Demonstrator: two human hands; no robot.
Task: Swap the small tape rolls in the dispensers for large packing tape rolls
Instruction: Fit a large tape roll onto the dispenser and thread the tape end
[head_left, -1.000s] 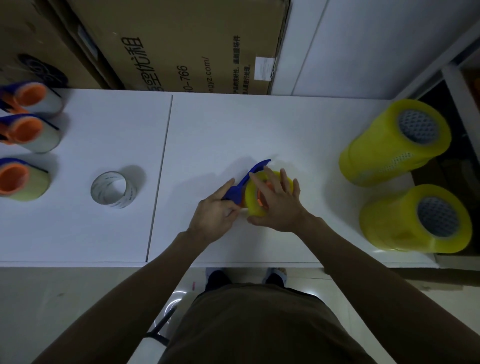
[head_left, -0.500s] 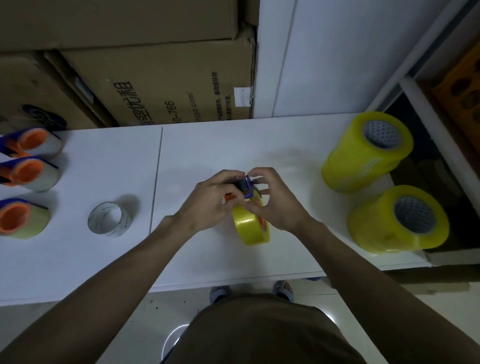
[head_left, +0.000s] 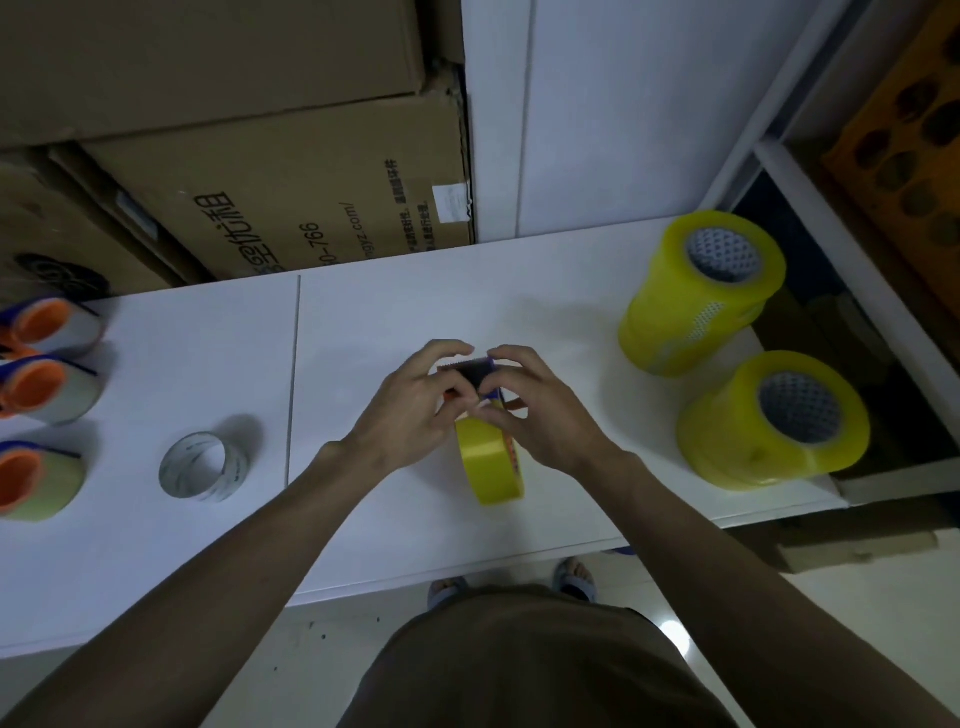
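Note:
A blue tape dispenser (head_left: 475, 371) with a large yellow packing tape roll (head_left: 491, 462) on it stands upright at the middle of the white table (head_left: 363, 322). My left hand (head_left: 410, 405) and my right hand (head_left: 535, 410) both pinch the dispenser's serrated top end from either side. A small, nearly used-up clear roll (head_left: 203, 466) lies loose on the table to the left. Three blue-and-orange dispensers (head_left: 36, 400) holding small rolls lie at the far left edge.
Two stacks of large yellow rolls (head_left: 701, 291) (head_left: 769, 421) stand at the table's right end. Cardboard boxes (head_left: 270, 197) line the wall behind. An open shelf (head_left: 852, 322) is to the right. The table's front edge runs just before my body.
The dispenser with the yellow roll went from lying flat to standing upright. Both hands moved up to its cutter end and now pinch it. The camera view tilted upward.

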